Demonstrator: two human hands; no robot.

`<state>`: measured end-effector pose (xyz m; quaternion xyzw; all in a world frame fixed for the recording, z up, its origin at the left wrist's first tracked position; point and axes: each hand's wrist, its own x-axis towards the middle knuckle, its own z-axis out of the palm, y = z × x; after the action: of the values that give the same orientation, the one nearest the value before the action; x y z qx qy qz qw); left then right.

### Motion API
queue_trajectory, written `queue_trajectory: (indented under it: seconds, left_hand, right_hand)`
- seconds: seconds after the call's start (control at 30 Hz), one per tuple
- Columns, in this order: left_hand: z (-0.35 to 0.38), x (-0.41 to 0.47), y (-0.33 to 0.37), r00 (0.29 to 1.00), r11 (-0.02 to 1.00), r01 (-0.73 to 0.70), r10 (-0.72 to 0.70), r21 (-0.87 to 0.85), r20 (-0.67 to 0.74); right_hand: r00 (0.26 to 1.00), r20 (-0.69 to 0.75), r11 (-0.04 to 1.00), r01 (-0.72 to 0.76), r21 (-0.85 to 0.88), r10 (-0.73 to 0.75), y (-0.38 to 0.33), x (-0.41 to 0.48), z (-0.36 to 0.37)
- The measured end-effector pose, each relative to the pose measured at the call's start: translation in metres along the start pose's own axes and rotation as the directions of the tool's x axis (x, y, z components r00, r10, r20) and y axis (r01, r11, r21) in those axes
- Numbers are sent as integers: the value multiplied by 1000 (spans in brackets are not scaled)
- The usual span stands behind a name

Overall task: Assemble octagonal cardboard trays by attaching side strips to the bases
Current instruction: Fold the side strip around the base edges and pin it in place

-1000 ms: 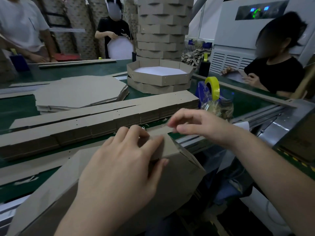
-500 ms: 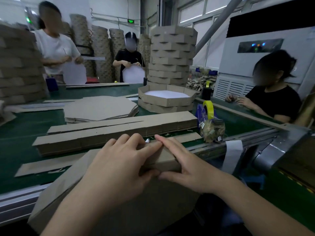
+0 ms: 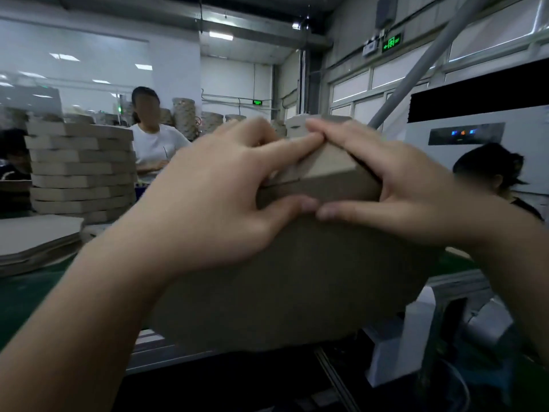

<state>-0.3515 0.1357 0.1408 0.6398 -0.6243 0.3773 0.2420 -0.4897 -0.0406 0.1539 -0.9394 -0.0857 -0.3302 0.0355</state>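
Both hands are clamped on one brown octagonal cardboard tray, which is held up off the green desk and tipped so that its flat underside faces the camera. The left hand and the right hand meet at the tray's upper edge. In each grip the fingers curl over the folded brown side strip from above while the thumb presses the base from below. The two index fingertips touch at the top of the strip, and the two thumb tips lie just beside each other under it. The tray's hollow side is turned away, so whether anything lies in it cannot be told. Well to the left of the grip stands a tall stack of finished brown cardboard trays, nested one on another, their insides hidden. Below that stack, on the desk, lies a low pile of flat brown cardboard base sheets. Beyond the left grip a person in a white shirt faces the desk. To the right of the right grip sits a dark-haired person in black, in front of a large white machine with a dark panel.
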Motion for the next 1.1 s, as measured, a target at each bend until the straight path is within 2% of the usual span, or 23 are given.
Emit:
queue_trajectory:
  seconds: [0.2, 0.33, 0.47, 0.63, 0.77, 0.97, 1.1]
  left_hand:
    - [10, 29, -32, 974, 986, -138, 152, 92, -168]
    - [49, 48, -75, 931, 945, -190, 259, 265, -255]
    - [96, 70, -124, 918, 930, -173, 272, 324, -289]
    - [162, 87, -182, 962, 930, -93, 176, 355, -209]
    - [220, 81, -222, 988, 958, -37, 77, 283, -133]
    - [302, 45, -276, 987, 976, 157, -150, 149, -59]
    - [342, 17, -300, 963, 962, 264, -267, 67, 33]
  right_hand:
    - [981, -137, 928, 80, -365, -138, 6, 32, -16]
    - [949, -209, 796, 66, -602, -237, 37, 60, 6]
    - [914, -206, 658, 83, -748, -348, 87, 97, 33]
    - [883, -192, 581, 107, -807, -429, 165, 135, 81]
    - [876, -93, 494, 175, -852, -473, 241, 154, 130]
    - [911, 46, 429, 237, -872, -410, 355, 165, 204]
    - [934, 43, 432, 204, -878, -353, 406, 176, 251]
